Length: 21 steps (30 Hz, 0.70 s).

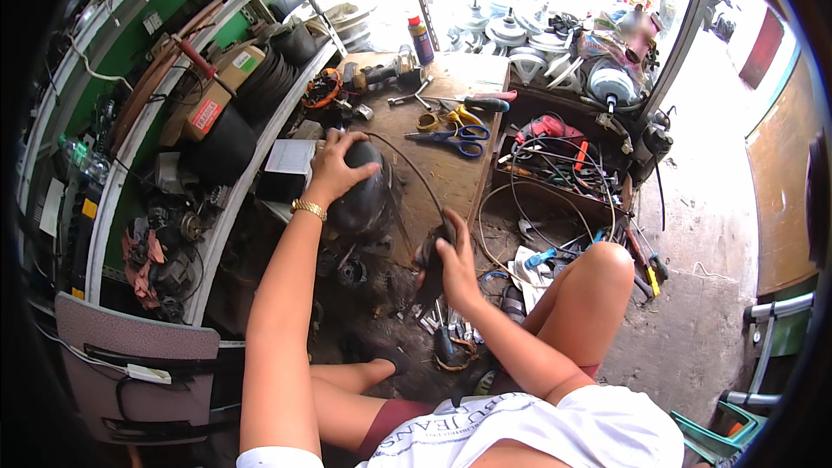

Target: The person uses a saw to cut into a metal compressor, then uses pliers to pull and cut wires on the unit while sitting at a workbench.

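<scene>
My left hand (336, 172), with a gold watch at its wrist, grips the top of a black rounded housing (362, 195). The fingers and thumb spread over its upper side. It stands at the left edge of a wooden work table (425, 173). At the table's near right corner my right hand (459, 264) is closed round a dark piece, partly hidden by the fingers and blurred. A thin dark cable (412, 159) arcs from near the housing to this piece. Blue-handled scissors (464, 137) and a yellow-handled tool (433, 120) lie on the table beyond.
A red-capped spray can (421, 42) stands at the table's far edge beside screwdrivers (487, 104). Right of it, a tool box (563, 186) holds tools and wires. Cluttered shelves (217, 208) fill the left; white fan parts (529, 35) are piled behind. Pliers (646, 269) lie on the floor.
</scene>
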Each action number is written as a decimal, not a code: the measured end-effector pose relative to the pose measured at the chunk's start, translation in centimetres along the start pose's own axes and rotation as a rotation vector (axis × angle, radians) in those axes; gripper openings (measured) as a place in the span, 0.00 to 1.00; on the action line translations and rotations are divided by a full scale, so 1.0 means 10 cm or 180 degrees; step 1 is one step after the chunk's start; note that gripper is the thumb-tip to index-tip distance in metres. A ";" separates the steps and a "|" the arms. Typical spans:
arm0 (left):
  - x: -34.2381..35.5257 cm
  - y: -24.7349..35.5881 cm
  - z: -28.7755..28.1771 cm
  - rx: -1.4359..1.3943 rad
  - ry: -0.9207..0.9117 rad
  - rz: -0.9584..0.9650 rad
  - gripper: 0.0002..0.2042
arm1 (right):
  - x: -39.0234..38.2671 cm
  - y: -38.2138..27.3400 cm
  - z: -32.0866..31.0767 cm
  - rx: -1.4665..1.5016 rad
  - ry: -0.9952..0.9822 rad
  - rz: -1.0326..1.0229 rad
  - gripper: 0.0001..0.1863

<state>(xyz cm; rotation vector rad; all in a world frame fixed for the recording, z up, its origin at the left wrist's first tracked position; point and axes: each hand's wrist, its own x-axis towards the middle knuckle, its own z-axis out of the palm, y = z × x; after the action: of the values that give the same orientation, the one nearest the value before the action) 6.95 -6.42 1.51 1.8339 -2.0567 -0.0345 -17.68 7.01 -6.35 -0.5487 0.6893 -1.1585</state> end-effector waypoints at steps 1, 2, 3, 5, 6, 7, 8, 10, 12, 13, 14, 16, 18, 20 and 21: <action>0.01 0.14 -0.02 -0.0039 -0.0174 -0.0069 0.27 | -0.09 0.07 -0.02 0.0085 -0.0016 -0.0037 0.27; 0.02 0.19 -0.02 0.0108 -0.0193 -0.0032 0.28 | -0.13 0.13 -0.01 0.0268 0.0220 0.0090 0.25; 0.05 0.27 0.00 0.0394 -0.0302 -0.0364 0.28 | -0.18 0.17 0.00 0.0464 0.0468 0.0199 0.24; 0.08 0.50 0.12 0.0845 -0.0274 -0.0885 0.26 | -0.18 0.10 0.00 0.0287 0.0544 0.0061 0.23; 0.06 0.52 0.13 0.0907 -0.0162 -0.0959 0.25 | -0.15 0.07 0.01 0.0195 0.0558 0.0002 0.22; 0.08 0.52 0.11 0.0870 -0.0128 -0.0924 0.24 | -0.04 0.07 -0.03 -0.0100 0.0456 -0.0360 0.21; 0.09 0.52 0.11 0.0813 -0.0127 -0.0885 0.22 | 0.18 -0.01 -0.08 -0.0056 0.0365 -0.0083 0.21; 0.10 0.58 0.13 0.0684 0.0021 -0.0741 0.21 | 0.57 -0.24 -0.22 0.0023 0.0273 0.0532 0.22; 0.17 0.54 0.10 0.0770 0.0210 -0.0807 0.21 | 0.70 -0.39 -0.15 -0.0089 0.0138 0.0424 0.22; 0.16 0.50 0.11 0.0736 0.0181 -0.0834 0.21 | 0.69 -0.39 -0.16 -0.0153 0.0115 0.0381 0.22; 0.14 0.45 0.11 0.0724 0.0155 -0.0857 0.21 | 0.64 -0.29 -0.09 -0.0080 0.0151 0.0294 0.22; 0.07 0.40 0.13 0.0668 0.0162 -0.0648 0.21 | 0.30 -0.20 -0.08 -0.0259 0.0167 -0.0039 0.22; 0.02 0.45 0.16 0.0749 0.0112 -0.0446 0.21 | 0.05 -0.32 -0.14 -0.0256 0.0323 0.0077 0.24; 0.04 0.50 0.15 0.0689 0.0143 -0.0451 0.21 | 0.08 -0.37 -0.23 -0.0086 0.0395 0.0171 0.24; 0.09 0.51 0.12 0.0709 0.0169 -0.0529 0.21 | 0.20 -0.42 -0.27 -0.0326 0.0288 0.0146 0.23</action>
<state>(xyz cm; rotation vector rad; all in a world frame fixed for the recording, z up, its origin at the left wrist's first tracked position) 1.72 -6.77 2.01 2.1109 -1.9328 0.2045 -21.80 3.65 -5.58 -0.5662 0.8385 -1.1147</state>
